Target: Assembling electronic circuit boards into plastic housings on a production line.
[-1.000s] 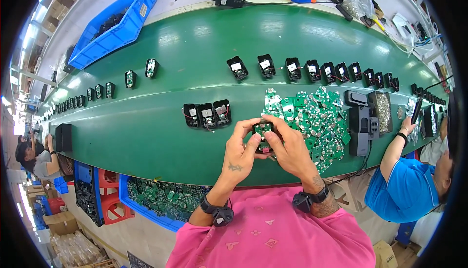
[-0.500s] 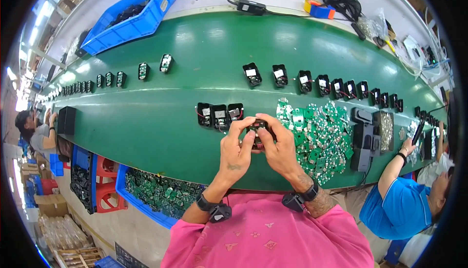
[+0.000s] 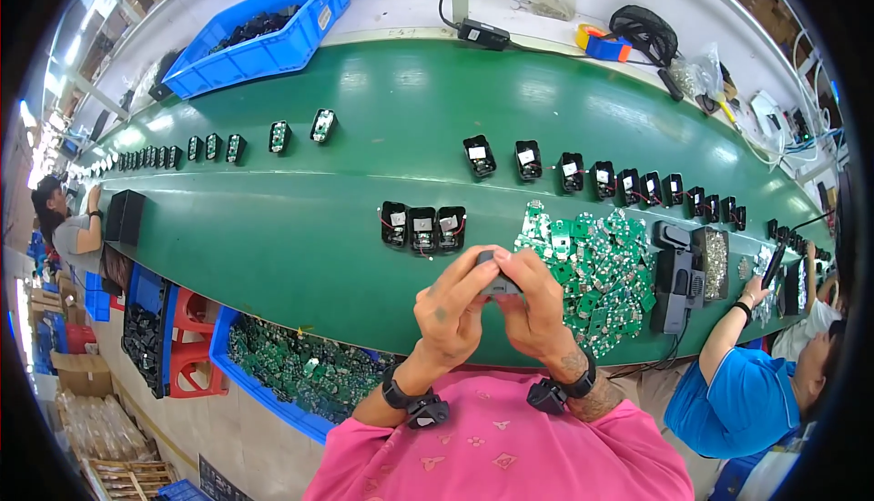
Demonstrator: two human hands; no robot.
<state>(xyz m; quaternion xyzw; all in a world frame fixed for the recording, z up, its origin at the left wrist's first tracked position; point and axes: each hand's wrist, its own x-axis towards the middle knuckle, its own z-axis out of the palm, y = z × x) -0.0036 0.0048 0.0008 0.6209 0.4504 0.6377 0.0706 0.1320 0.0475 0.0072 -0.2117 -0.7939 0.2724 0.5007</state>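
Just L of PCB pile (image 3: 601, 282), L hand (image 3: 451, 310) & R hand (image 3: 539, 310) clasp grey housing (image 3: 500, 287), shell now showing vs. board side prev. Far L of pile, blue bin (image 3: 264, 69) label (image 3: 324, 17) unreadable.

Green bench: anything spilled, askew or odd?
No clear spill. The green circuit boards lie in a jumbled, overlapping heap, unlike the black housings lined up beyond. Any damage is too small to tell.

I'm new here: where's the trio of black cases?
In the head view, the three black cases sit together on the table, beyond the left hand, left of the loose circuit boards.
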